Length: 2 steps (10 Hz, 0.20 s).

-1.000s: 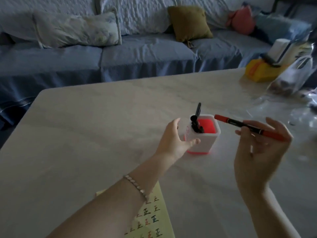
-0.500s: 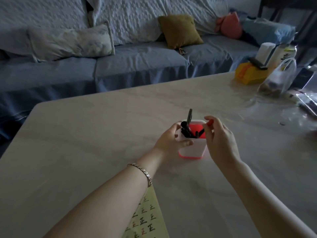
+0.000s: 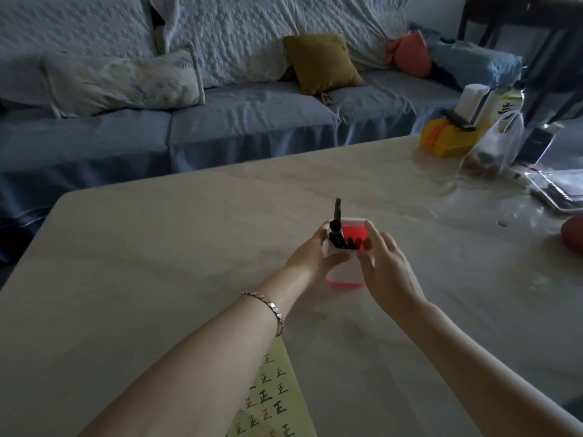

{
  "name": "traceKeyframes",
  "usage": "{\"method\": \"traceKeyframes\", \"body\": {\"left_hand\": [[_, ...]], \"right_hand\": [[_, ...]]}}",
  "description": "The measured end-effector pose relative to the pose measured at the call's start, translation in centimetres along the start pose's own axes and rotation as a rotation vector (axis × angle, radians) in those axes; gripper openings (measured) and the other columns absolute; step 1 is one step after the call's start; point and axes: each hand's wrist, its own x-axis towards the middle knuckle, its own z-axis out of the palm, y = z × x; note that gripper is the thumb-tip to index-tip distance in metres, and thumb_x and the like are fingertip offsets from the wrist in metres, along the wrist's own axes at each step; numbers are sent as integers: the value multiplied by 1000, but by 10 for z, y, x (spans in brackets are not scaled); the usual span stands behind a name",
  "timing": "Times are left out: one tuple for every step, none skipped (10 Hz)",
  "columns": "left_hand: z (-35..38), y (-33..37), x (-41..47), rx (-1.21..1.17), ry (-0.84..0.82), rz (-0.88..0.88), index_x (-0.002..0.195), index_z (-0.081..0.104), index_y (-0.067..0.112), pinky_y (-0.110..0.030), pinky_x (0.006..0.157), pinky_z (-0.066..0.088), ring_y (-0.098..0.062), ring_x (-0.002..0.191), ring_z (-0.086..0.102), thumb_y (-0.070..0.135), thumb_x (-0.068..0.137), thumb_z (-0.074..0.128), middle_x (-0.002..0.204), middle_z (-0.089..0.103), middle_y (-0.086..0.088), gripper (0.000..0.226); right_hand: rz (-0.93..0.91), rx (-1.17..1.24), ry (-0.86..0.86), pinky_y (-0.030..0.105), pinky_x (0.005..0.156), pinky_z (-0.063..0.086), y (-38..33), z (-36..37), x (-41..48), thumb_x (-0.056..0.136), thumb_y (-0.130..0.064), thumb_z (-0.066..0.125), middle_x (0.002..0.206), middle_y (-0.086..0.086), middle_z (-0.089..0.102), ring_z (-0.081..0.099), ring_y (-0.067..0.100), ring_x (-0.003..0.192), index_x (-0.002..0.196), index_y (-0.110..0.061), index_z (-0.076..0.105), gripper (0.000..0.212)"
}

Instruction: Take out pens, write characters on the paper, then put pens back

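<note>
A: What are the fingers doing?

B: The left hand [image 3: 310,258] wraps its fingers round the left side of the pen holder [image 3: 345,271]. The right hand [image 3: 388,269] sets its thumb at the right rim, and its fingers [image 3: 366,263] curl against the near face. So both hands grip one holder.

A: How many pens?

B: One tall black pen [image 3: 337,211] stands well above the rim, and one red pen [image 3: 367,243] is sunk inside. There are several shorter black ones, but their number cannot be told.

A: And the holder itself?

B: It is a white, square-mouthed cup, red inside and along its base. It stands upright mid-table [image 3: 157,263].

A: And further out?

B: One bracelet [image 3: 273,309] is on the left wrist. One yellow paper [image 3: 277,402] with rows of black and red characters lies under that forearm. On the sofa [image 3: 252,121] are four cushions: the pale cushion [image 3: 123,80], mustard cushion [image 3: 321,63], orange cushion [image 3: 410,55] and blue cushion [image 3: 473,63].
</note>
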Motion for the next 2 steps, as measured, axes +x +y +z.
{"method": "traceKeyframes", "body": {"left_hand": [[-5,-3,-8,85,-36,-44,144,19,25,-36,101,39,-23,119,50,27,89,54,143,40,2,66],[-31,-13,-31,227,-26,-124,142,24,14,-30,105,33,-21,129,40,26,89,55,144,37,-6,63]], "right_hand": [[31,25,59,22,75,32,-16,-9,-10,85,-2,52,111,8,55,53,27,100,125,-14,49,43],[-3,-88,-6,24,67,35,-52,-15,-7,85,-17,55,109,2,58,57,26,96,108,-15,61,24]]}}
